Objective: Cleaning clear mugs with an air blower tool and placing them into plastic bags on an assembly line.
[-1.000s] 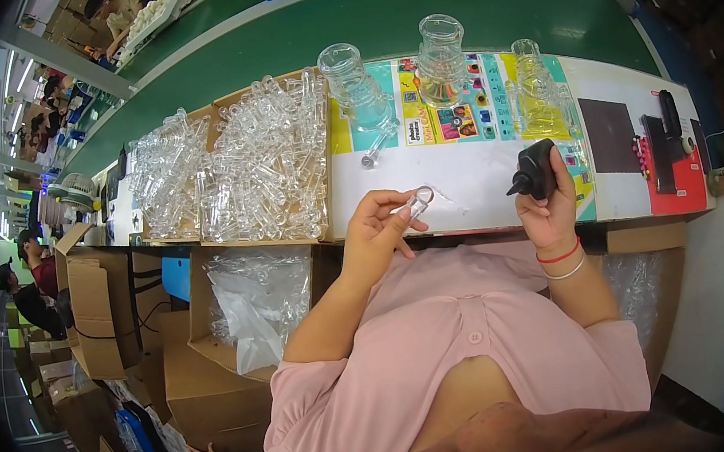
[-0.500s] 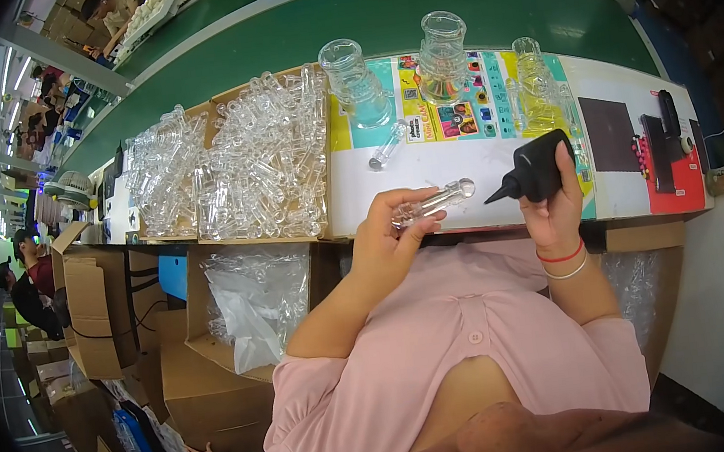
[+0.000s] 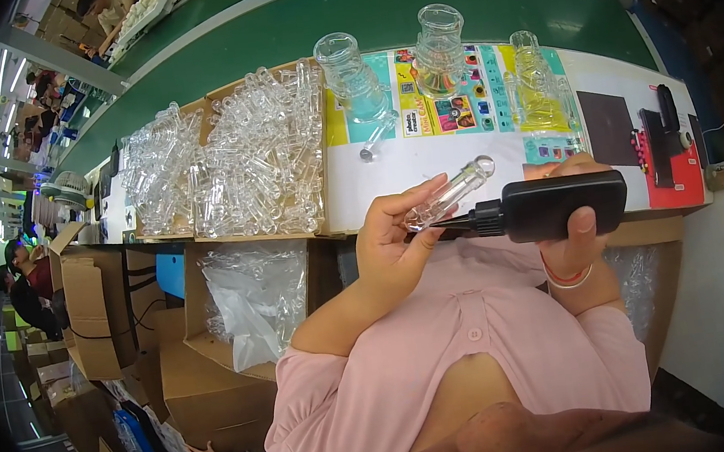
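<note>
My left hand (image 3: pixel 395 238) holds a clear glass tube (image 3: pixel 451 193) with a rounded end, tilted up to the right. My right hand (image 3: pixel 574 233) grips a black handheld tool (image 3: pixel 556 206) lying sideways, its narrow nozzle pointing left at the lower end of the tube. Both hands are raised in front of my chest, near the front edge of the white worktop (image 3: pixel 426 158). A shallow cardboard tray (image 3: pixel 234 165) heaped with several more clear glass tubes lies on the worktop to the left.
Three clear glass vessels (image 3: pixel 440 47) stand on colourful printed sheets at the back. A dark mat and a red tray (image 3: pixel 671 155) with black items lie at the right. A green conveyor (image 3: pixel 373 10) runs behind. Cardboard boxes (image 3: pixel 209 368) and plastic bags sit under the worktop.
The tube in my left hand has turned from nearly end-on to tilted up to the right. My right hand has swung the black tool sideways, bringing its nozzle to the tube's lower end.
</note>
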Motion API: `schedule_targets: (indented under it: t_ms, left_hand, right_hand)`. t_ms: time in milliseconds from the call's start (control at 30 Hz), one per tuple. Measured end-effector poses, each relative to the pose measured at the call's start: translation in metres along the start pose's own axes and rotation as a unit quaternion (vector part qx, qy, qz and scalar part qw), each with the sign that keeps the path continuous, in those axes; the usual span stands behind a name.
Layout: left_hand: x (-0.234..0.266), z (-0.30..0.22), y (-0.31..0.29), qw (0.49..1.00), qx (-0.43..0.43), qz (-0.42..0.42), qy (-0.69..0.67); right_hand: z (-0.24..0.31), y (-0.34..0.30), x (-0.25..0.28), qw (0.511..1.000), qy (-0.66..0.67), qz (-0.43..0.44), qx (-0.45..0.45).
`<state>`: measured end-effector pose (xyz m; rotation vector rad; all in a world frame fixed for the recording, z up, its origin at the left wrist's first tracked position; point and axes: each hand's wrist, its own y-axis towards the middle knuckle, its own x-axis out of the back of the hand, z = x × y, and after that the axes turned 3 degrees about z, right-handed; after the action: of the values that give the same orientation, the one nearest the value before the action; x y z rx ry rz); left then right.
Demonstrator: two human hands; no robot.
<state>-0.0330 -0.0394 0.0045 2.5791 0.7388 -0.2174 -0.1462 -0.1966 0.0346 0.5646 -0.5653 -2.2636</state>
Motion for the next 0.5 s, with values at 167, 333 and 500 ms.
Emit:
schedule_targets:
  t_ms: [167, 333, 500]
  left_hand:
    - [0.001, 0.002, -0.003, 0.999, -0.014, -0.03, 0.006]
    - [0.0, 0.001, -0.004, 1.0, -0.008, -0.02, 0.012]
    - [0.0, 0.001, -0.004, 1.0, -0.012, -0.019, 0.012]
  right_hand:
    - [0.003, 0.0, 0.007, 0.984, -0.138, 0.075, 0.079]
    - [0.013, 0.003, 0.009, 0.973, -0.166, 0.131, 0.098]
    - [0.018, -0.001, 0.008, 0.968, -0.172, 0.147, 0.105]
